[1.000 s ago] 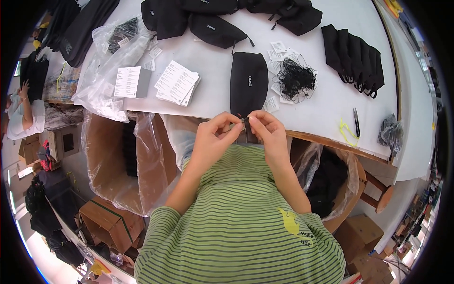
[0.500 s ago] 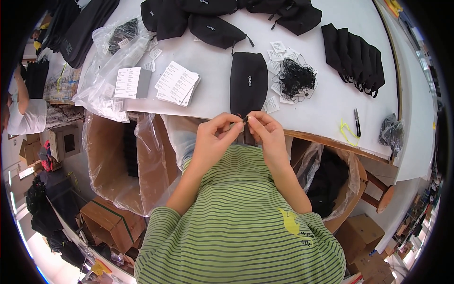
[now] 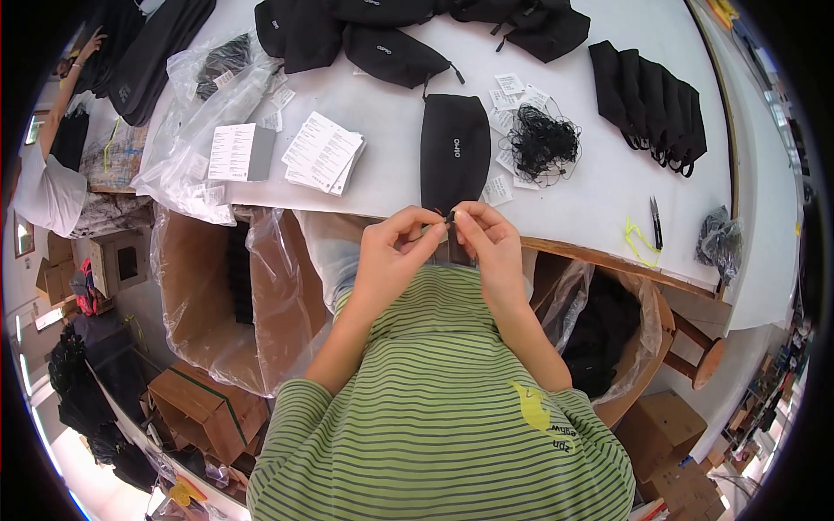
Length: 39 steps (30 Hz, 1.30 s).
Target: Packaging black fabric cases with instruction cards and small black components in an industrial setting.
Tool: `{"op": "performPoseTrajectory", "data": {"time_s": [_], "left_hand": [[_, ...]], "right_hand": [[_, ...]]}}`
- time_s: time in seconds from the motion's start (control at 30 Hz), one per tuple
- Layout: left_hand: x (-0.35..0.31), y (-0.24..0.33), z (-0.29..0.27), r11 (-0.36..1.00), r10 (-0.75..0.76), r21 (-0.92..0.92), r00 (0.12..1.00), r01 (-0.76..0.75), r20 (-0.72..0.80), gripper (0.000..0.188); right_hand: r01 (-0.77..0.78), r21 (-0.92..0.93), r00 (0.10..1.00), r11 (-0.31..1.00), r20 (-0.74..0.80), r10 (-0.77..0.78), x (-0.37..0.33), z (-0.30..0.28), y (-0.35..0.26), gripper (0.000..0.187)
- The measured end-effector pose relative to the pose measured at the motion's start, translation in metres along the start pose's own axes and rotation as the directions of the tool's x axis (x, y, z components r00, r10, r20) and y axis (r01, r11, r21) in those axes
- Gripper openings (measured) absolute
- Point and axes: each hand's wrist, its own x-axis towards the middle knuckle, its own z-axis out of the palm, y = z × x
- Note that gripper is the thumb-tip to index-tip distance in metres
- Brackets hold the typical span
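A black fabric pouch (image 3: 456, 148) lies lengthwise on the table, its near end by the front edge. Just there my left hand (image 3: 395, 247) and my right hand (image 3: 491, 247) meet, fingertips almost touching. Each pinches a small dark piece (image 3: 450, 217) at the pouch's near end; the fingers cover most of it, so I cannot make out its kind. To the right of the pouch sits a tangle of thin black cords (image 3: 543, 143) with white tags (image 3: 499, 190) around it. Left of it is a stack of white printed cards (image 3: 321, 152).
More black pouches (image 3: 395, 56) lie at the back, and a row of them (image 3: 651, 108) at the right. Plastic bags (image 3: 204, 130), a card block (image 3: 234, 152), tweezers (image 3: 656, 224) and yellow cord (image 3: 640, 243) are on the table. Lined cardboard boxes (image 3: 208, 295) stand below. A co-worker's arm (image 3: 61, 100) reaches at far left.
My hands stay almost still, still pinching the small dark piece. At far left the co-worker's arm has risen and stretched toward the black items at the back.
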Motion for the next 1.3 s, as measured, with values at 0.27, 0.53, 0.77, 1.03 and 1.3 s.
{"op": "performPoseTrajectory", "data": {"time_s": [0.27, 0.53, 0.77, 1.03, 1.3], "left_hand": [[0.002, -0.004, 0.002, 1.0, 0.018, -0.009, 1.0, -0.018, -0.021, 0.005], [0.002, -0.003, 0.0, 1.0, 0.024, -0.005, 1.0, -0.024, -0.01, 0.008], [-0.002, 0.003, 0.0, 0.996, 0.045, 0.078, 0.999, -0.046, 0.012, 0.008], [0.0, 0.008, 0.0, 0.976, 0.115, 0.182, 0.993, -0.121, 0.042, 0.008], [-0.006, 0.019, 0.006, 0.921, 0.132, 0.305, 0.932, -0.241, 0.337, 0.008]], "right_hand": [[0.176, -0.105, 0.982, 0.979, -0.053, -0.182, 0.0, 0.004, 0.008, 0.014], [0.212, -0.301, 0.977, 0.93, 0.053, -0.206, 0.002, -0.009, 0.005, 0.01], [0.305, -0.404, 0.95, 0.863, 0.19, -0.246, 0.001, -0.012, -0.008, 0.008], [0.345, -0.543, 0.938, 0.765, 0.215, -0.271, -0.002, -0.01, -0.019, 0.007], [0.482, -0.773, 0.843, 0.413, 0.28, -0.46, 0.036, -0.022, -0.026, 0.032]]}}
